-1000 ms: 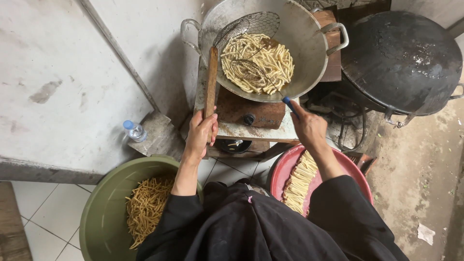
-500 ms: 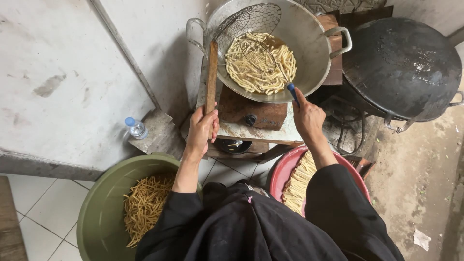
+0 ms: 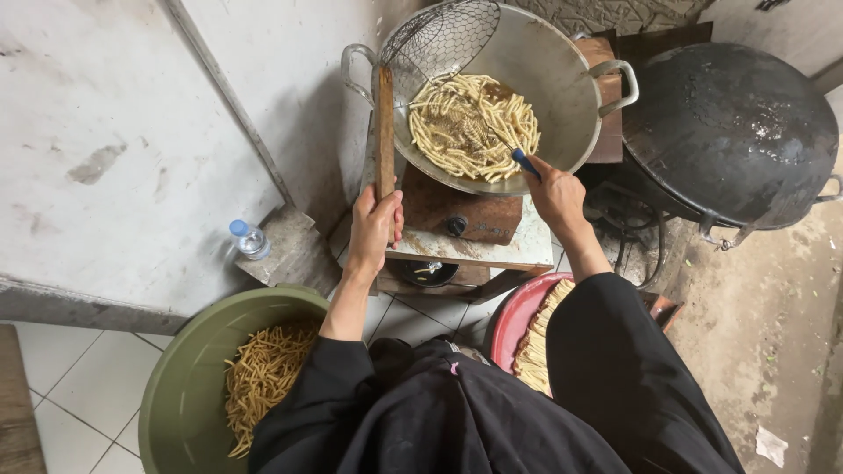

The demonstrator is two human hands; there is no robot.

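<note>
the left hand (image 3: 373, 230) has a closed grip on the wooden handle (image 3: 385, 132) of the mesh scoop (image 3: 439, 39). the right hand (image 3: 555, 195) grips a blue-handled tool (image 3: 525, 162) in the pan (image 3: 562, 79) of frying sticks (image 3: 470, 123). hot oil could splash if stirring gets rough.

sticks (image 3: 470, 123) in wok (image 3: 562, 79), basin (image 3: 184, 395) left

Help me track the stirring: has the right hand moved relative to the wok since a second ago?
Yes. The right hand has moved up to the wok rim, its blue-handled tool now reaching into the frying sticks.
</note>
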